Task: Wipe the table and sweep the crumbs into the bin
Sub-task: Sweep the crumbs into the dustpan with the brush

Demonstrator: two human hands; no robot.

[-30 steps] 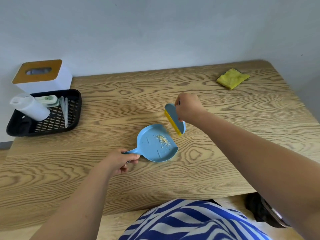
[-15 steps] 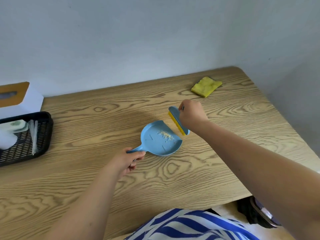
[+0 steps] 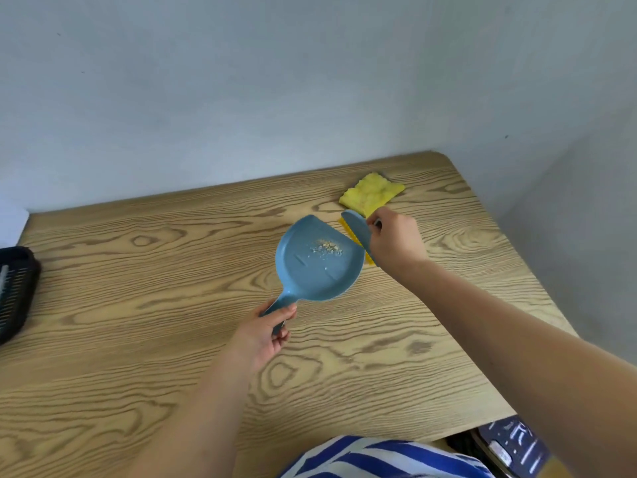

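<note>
— Where, the pale crumbs (image 3: 326,249)?
— Scattered inside round blue plastic dustpan (image 3: 319,260), above wooden table (image 3: 138,339); left hand (image 3: 265,334) curled round its handle.
— Right hand (image 3: 393,243)?
— Gripped small blue yellow-bristled brush (image 3: 358,232) at pan's edge, near yellow sponge cloth (image 3: 370,193).

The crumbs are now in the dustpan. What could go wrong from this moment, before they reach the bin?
1. The crumbs lie loose near the open front edge of the dustpan, which the left hand holds only by its handle end; a forward tilt could spill them onto the table.
2. The right hand holds the brush against that edge; a bump might flick crumbs out.
3. No bin is clearly in view, so the carry may be long.
</note>
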